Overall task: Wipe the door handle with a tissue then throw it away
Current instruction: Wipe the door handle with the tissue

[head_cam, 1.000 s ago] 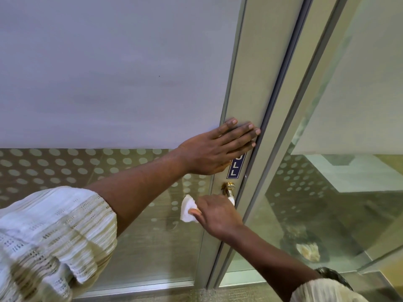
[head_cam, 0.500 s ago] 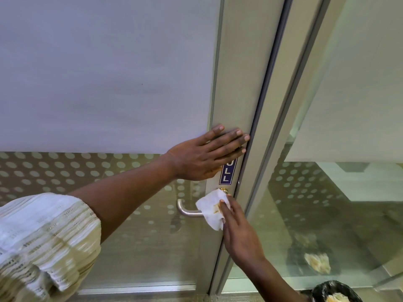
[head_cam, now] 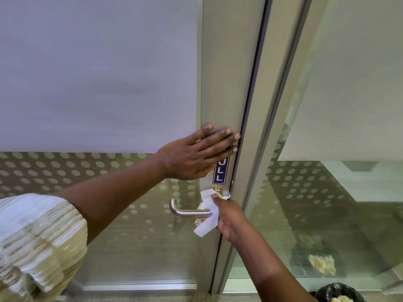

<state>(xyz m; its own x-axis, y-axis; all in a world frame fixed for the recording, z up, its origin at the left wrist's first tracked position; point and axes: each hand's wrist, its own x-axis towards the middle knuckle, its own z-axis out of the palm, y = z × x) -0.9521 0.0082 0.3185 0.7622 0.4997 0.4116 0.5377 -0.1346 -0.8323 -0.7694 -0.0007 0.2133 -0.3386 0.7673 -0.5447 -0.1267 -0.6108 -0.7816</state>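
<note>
At the door frame's [head_cam: 226, 83] edge, my right hand [head_cam: 231, 216] pinches the tissue [head_cam: 207, 223] against the handle [head_cam: 187, 212] base. Left hand [head_cam: 196, 155] flat above, fingers [head_cam: 220, 138] spread.

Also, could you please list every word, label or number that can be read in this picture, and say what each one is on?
"ULL": white letters running down a dark blue sign on the door frame, just above the handle. The left hand covers the top of the sign, so any letter before these is hidden.
No other text, number or brand can be read anywhere else in the picture.
</note>
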